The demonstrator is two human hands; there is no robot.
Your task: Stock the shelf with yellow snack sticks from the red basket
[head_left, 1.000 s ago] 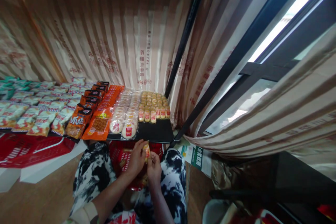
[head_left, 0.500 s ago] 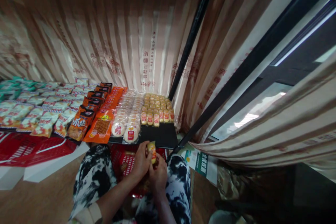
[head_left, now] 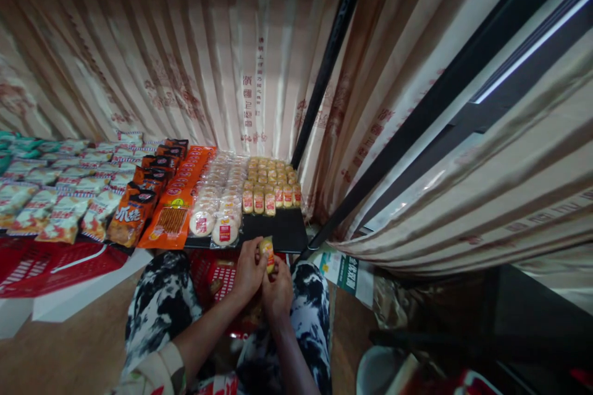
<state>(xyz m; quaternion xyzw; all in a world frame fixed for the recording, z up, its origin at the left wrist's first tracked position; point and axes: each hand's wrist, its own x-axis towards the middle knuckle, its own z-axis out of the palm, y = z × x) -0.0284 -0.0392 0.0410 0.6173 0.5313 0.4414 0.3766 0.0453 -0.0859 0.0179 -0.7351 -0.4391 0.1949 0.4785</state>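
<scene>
yellow and red, the small packet (head_left: 267, 254) is gripped between both hands, left (head_left: 251, 273) and right (head_left: 278, 291), held together.

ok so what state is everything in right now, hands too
left hand: closed on small yellow packet
right hand: fingers at its lower end
small yellow packet: wrapped, held; seal unclear
round cracker packs: wrapped, lined up
orange packs: lying flat, overlapping
back curtain: hanging in folds
</scene>
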